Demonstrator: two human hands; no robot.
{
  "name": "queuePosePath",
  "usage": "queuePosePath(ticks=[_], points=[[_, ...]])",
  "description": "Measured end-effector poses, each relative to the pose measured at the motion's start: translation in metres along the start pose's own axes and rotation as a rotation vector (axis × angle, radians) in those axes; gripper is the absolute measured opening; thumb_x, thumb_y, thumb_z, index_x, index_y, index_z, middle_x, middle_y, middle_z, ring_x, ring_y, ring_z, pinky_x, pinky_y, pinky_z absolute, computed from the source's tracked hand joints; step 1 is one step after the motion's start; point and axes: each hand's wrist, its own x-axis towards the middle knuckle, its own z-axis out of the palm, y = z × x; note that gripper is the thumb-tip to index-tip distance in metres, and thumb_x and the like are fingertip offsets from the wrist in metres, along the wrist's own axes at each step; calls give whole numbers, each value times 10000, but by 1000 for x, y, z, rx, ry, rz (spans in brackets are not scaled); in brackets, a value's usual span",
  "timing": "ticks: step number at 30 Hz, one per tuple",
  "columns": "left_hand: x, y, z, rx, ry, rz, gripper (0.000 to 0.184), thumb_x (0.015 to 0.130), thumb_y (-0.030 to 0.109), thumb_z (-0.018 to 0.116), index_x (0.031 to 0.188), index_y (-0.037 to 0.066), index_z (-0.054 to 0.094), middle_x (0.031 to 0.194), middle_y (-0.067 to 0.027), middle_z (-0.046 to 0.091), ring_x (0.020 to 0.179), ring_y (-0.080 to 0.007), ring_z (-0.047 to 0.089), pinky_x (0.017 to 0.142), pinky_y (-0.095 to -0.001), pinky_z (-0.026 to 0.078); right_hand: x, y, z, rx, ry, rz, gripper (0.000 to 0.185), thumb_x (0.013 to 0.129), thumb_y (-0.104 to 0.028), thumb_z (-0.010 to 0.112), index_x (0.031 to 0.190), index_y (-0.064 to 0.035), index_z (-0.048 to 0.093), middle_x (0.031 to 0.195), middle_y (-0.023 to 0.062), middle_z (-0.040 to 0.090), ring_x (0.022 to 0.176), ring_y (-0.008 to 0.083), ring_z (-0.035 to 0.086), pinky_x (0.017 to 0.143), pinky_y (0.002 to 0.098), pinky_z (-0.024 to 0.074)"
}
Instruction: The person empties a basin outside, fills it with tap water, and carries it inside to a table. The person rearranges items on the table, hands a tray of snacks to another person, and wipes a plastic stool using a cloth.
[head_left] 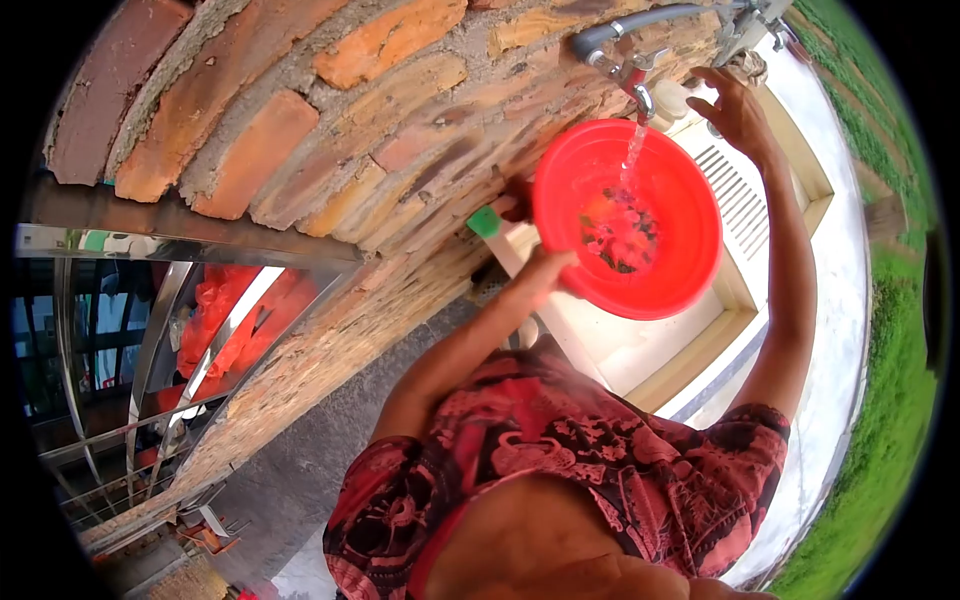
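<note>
1. Near left, the left hand point(553, 274) holds the red basin point(690, 240) at its edge.
2. The basin is over the pale sink point(600, 345), water point(632, 150) streaming into it.
3. Far right, the right hand point(740, 115), fingers apart, is near the tap point(643, 98).

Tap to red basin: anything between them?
Yes, in the head view a stream of water runs from the tap into the red basin. The right hand is off to the side.
</note>
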Motion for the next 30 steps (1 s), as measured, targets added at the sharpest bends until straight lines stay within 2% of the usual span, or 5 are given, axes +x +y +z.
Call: queuePosePath(ticks=[5,10,12,22,30], points=[[-1,-3,-3,-11,10,-8,295,687,26,533,979,-8,509,829,-97,564,654,-219,597,478,-368,539,-119,46,52,332,177,536,576,779,-362,611,1206,-12,445,1099,243,503,918,289,571,696,373,497],[-2,-8,-2,-1,9,54,289,686,28,536,972,-6,515,818,-93,566,667,-216,599,484,-365,540,-244,27,105,1189,186,947,698,803,-501,503,1271,-19,315,1209,165,417,1036,280,489,766,375,475],[3,-12,0,-5,0,89,292,685,29,538,975,-3,516,820,-90,566,674,-214,600,492,-363,542,-271,1,113,1561,143,913,654,826,-518,453,1268,-56,314,1207,151,419,1049,292,483,770,426,482],[16,-17,12,-31,-30,127,273,669,15,557,940,14,526,809,-59,568,682,-166,582,485,-313,528,-258,-108,121,1981,44,901,629,818,-451,509,1267,-53,322,1241,172,420,1074,370,472,760,585,456],[2,-9,12,-26,-40,45,317,678,-4,543,993,17,511,827,-66,566,735,-177,584,510,-329,535,-245,-130,120,2002,223,998,491,793,-211,499,1212,7,365,1181,169,470,1042,335,506,793,497,477]])
